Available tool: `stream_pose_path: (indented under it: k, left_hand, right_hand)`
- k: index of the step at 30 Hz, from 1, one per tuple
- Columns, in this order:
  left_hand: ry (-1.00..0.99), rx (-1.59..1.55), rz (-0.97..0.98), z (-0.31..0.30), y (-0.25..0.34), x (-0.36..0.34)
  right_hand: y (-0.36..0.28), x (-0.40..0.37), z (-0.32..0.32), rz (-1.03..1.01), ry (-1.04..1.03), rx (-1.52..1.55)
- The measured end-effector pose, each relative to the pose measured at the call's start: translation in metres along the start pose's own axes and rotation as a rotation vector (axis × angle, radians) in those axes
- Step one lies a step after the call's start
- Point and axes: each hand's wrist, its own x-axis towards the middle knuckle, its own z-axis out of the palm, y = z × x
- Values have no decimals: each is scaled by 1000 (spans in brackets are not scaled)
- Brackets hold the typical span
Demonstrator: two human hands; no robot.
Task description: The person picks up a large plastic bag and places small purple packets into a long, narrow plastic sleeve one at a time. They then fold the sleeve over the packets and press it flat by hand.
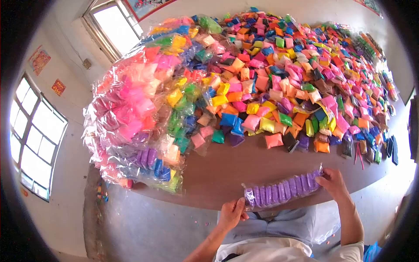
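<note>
A long clear plastic pack of purple packets (283,191) stretches between my two hands over the table's near edge. Inside it, several purple pieces stand side by side in a row. My left hand (232,213) pinches the pack's left end, thumb on top. At the upper right end, my right hand (334,181) grips the plastic with its fingers closed. The pack tilts slightly, its right end farther from my body.
A brown table (209,168) carries a large heap of small coloured packets (279,83). Clear bags of packed pieces (131,105) are stacked on the left. Black strips (394,149) lie at the right edge. Windows (37,137) are in the left wall.
</note>
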Motion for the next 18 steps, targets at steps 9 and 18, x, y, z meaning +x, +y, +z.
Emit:
stream_pose_path:
  k: [9,18]
  left_hand:
    - [83,49,168,-2,18,0]
    - [170,16,229,-6,29,2]
  right_hand:
    - [14,-9,17,-38,160,135]
    - [-13,-17,22,-147,256,133]
